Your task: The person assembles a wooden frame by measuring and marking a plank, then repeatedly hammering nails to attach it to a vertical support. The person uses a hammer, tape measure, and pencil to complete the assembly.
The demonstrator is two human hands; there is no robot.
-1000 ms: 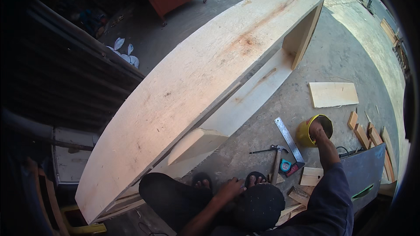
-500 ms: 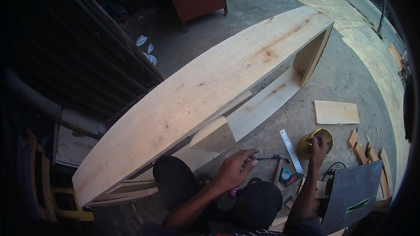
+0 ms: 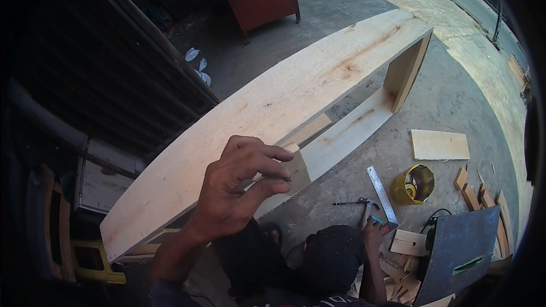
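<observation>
My left hand (image 3: 236, 187) is raised over the long curved wooden panel (image 3: 273, 102). Its thumb and fingertips come together in a pinch, and whatever lies between them is too small to make out. Low on the right, my right hand (image 3: 372, 236) closes on a tape measure (image 3: 375, 220), of which only a teal bit shows. Right beside it lie a hammer (image 3: 368, 210), partly covered, and a try square (image 3: 380, 193) with a metal blade. A thin black tool (image 3: 347, 202) lies by the hammer head.
A wooden block (image 3: 301, 173) sits between the frame's two curved panels. To the right are a yellow bucket (image 3: 400, 190) with items inside, a loose board (image 3: 441, 144), wood offcuts (image 3: 470, 197) and a dark slotted metal plate (image 3: 459, 256). A red cabinet (image 3: 261, 0) stands farther back.
My left hand has risen and moved left, from near the thin black tool to over the panel. My right hand has left the yellow bucket and come down to the tape measure.
</observation>
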